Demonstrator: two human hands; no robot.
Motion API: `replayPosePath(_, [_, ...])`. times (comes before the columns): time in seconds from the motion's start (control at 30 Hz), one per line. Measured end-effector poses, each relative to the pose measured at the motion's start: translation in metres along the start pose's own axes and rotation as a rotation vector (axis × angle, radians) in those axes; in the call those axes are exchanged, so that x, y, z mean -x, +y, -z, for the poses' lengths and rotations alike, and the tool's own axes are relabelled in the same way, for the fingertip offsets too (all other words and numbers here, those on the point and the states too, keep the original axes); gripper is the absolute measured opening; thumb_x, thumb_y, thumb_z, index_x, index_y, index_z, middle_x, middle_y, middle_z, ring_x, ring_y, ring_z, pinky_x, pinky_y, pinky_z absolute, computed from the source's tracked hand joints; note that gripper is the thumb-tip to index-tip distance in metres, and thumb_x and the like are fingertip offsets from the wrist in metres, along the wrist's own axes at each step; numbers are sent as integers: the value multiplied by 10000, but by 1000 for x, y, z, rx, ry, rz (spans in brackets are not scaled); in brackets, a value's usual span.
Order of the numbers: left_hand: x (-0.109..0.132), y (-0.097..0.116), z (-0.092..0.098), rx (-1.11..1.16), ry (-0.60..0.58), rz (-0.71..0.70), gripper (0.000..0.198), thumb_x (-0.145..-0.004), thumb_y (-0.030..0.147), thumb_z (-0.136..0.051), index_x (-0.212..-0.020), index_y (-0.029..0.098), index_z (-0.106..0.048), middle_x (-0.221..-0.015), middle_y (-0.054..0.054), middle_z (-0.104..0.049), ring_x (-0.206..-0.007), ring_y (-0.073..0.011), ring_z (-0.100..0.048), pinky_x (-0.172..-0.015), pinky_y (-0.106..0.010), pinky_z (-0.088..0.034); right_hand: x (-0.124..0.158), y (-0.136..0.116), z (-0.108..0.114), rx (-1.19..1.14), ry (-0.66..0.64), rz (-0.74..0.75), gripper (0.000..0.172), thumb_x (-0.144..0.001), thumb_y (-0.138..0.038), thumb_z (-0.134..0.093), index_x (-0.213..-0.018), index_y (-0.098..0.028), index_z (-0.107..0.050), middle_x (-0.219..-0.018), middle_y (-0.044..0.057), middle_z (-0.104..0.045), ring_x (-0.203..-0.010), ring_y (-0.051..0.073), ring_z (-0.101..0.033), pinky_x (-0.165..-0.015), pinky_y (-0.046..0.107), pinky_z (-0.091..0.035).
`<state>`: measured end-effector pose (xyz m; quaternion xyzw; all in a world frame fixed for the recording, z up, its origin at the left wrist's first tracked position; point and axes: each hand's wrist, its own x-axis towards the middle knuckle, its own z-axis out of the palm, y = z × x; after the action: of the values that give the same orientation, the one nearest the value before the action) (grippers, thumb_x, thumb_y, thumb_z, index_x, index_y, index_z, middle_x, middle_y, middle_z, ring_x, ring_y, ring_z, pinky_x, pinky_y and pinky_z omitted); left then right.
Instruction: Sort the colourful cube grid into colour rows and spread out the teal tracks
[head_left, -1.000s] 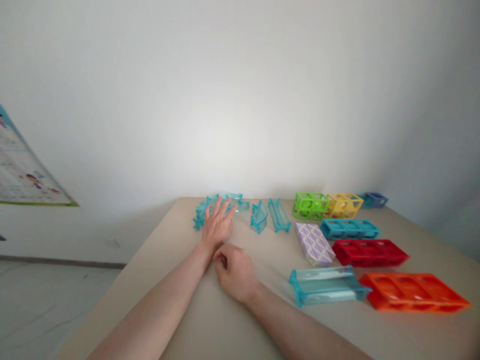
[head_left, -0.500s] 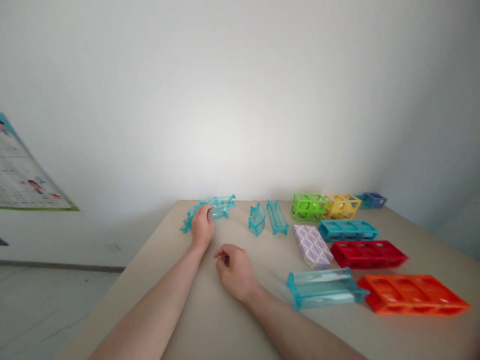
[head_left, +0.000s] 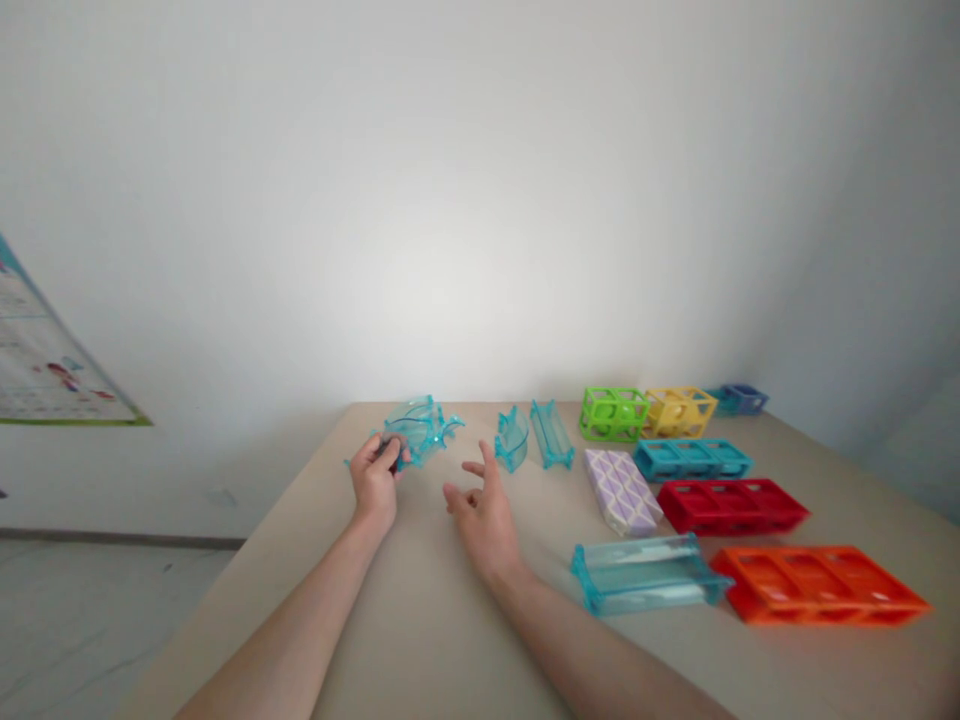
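Nearest us, a clear blue tray (head_left: 645, 577) lies on the tabletop (head_left: 450, 640) as our right hand (head_left: 484, 505), a fist a second ago, now spreads its fingers empty. Beyond it, our left hand (head_left: 375, 470) pinches a curved clear-blue piece (head_left: 416, 432), lifted off the far-left tabletop.

Clear teal pieces, four: one curved piece (head_left: 416, 432) held up at the far left, one small curved trough (head_left: 512, 440), one straight narrow trough (head_left: 551, 436), one long flat trough (head_left: 643, 573). Open-frame blocks, six, one of each colour: green (head_left: 613, 413), yellow (head_left: 678, 410), blue (head_left: 741, 399), teal (head_left: 691, 458), red (head_left: 732, 504), orange (head_left: 819, 585). Purple patterned block (head_left: 622, 488), one; hands, two: left hand (head_left: 373, 480), right hand (head_left: 484, 512).
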<state>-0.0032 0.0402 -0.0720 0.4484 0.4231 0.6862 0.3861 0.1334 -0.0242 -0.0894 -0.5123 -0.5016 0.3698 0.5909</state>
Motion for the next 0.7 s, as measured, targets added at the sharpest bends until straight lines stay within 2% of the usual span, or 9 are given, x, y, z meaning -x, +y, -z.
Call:
replayPosePath(0.17, [0, 0, 0, -11, -256, 144, 182, -645, 309, -668, -646, 148, -582, -492, 26, -517, -410, -76, -414, -338, -153, -207, -4, -2, -2, -115, -33, -39, 793, -699, -354, -704, -1392, -242, -335, -1089, 50, -580, -587, 88, -509, -602, 268, -477])
replayPosePath(0.23, [1, 0, 0, -32, -339, 208, 166, -612, 273, -691, -624, 134, -600, -468, 16, -524, -387, -80, -419, -321, -153, -198, -6, -1, -3, -168, -58, -23, 733, -690, -344, -714, -1335, -222, -388, -971, 22, -612, -623, 107, -529, -628, 264, -476])
replayPosePath(0.3, [0, -1, -1, -37, -373, 254, 161, -596, 259, -699, -616, 127, -609, -453, 8, -529, -370, -85, -429, -305, -155, -194, -8, 2, -4, -173, -55, -4, 654, -688, -342, -716, -1266, -218, -436, -862, -5, -615, -627, 116, -533, -617, 250, -466])
replayPosePath(0.4, [-5, -4, -1, -5, -329, 277, 181, -605, 290, -686, -623, 137, -590, -447, 20, -523, -337, -75, -405, -290, -161, -205, -9, 4, -3, -90, 2, -18, 488, -700, -393, -700, -1112, -217, -506, -823, -23, -579, -548, 90, -484, -528, 216, -416])
replayPosePath(0.5, [-13, -6, 1, 45, -215, 286, 198, -624, 321, -653, -655, 152, -554, -478, 38, -524, -329, -65, -413, -305, -167, -273, -8, 3, -2, -41, -6, -46, 328, -760, -458, -629, -933, -197, -531, -737, -32, -548, -496, 83, -444, -464, 204, -356])
replayPosePath(0.6, [-19, -4, 3, 67, -127, 301, 209, -656, 342, -617, -721, 162, -533, -527, 36, -556, -329, -71, -453, -310, -169, -289, -6, -2, -1, -28, -37, -63, 294, -817, -476, -559, -877, -189, -535, -666, -29, -551, -519, 104, -470, -486, 214, -372])
replayPosePath(0.7, [-17, 2, 2, 65, -141, 311, 203, -697, 350, -588, -769, 177, -511, -563, 26, -598, -268, -61, -386, -273, -170, -187, -3, -5, 0, -89, -21, -48, 331, -839, -521, -522, -869, -191, -536, -706, -3, -592, -585, 128, -530, -544, 232, -422])
